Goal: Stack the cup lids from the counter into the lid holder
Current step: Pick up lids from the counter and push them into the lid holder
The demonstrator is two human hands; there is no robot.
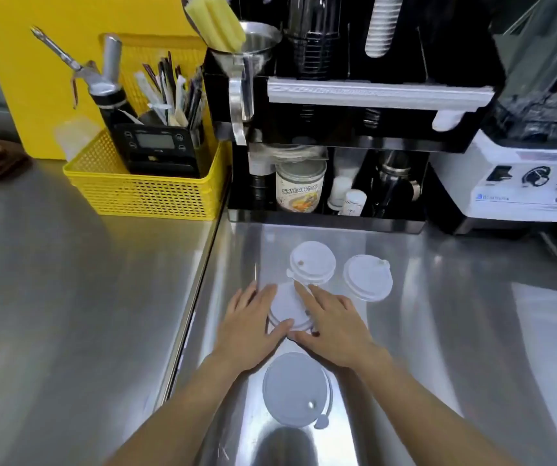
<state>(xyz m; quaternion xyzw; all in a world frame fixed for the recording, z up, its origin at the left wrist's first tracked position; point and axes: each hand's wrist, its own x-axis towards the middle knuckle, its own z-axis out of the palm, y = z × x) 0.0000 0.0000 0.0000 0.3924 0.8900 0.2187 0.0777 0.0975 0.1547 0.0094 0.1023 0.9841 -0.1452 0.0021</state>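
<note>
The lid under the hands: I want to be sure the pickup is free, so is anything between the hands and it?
No. The left hand and the right hand already rest on the middle lid, one on each side. The far lid only borders it behind.

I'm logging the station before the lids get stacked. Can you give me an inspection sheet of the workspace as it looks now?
Surface: steel counter, shiny, with a seam left of the hands.
Job's things: four white lids lie flat; middle lid between both hands, far lid just behind it, right lid apart, near lid by the wrists.
Lid holder: black rack at the back; which slot takes lids is unclear.
Clutter: yellow basket with a timer and straws, jar, funnel, blender.
Hands: left hand and right hand flank the middle lid, fingers spread.
Cables: nothing seen.
Surroundings: yellow board behind the basket.
</note>
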